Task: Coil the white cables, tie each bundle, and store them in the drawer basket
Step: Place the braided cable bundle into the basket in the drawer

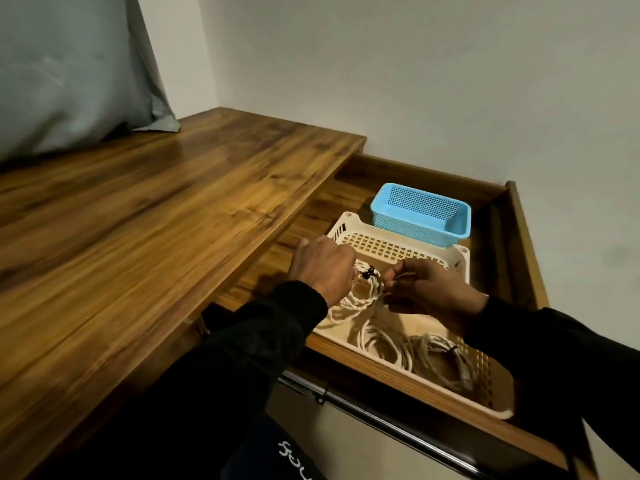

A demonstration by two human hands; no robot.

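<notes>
Both hands work over the cream basket (398,245) in the open drawer. The white cable coil (356,299) hangs between them, its loops trailing toward the person. The left hand (323,268) is fisted around it beside the black tie (369,271); the right hand (429,289) pinches the coil's right side. A tied bundle (440,355) lies in the basket nearer the person

Cables (415,351) in basket (398,247), in drawer (502,216)

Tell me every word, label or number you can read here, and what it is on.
Dark clothing at the bottom edge: pale handwritten-style lettering, cut off by the frame and too partial to read.
Cream basket, blue basket, drawer and white cables: no readable text.
</notes>
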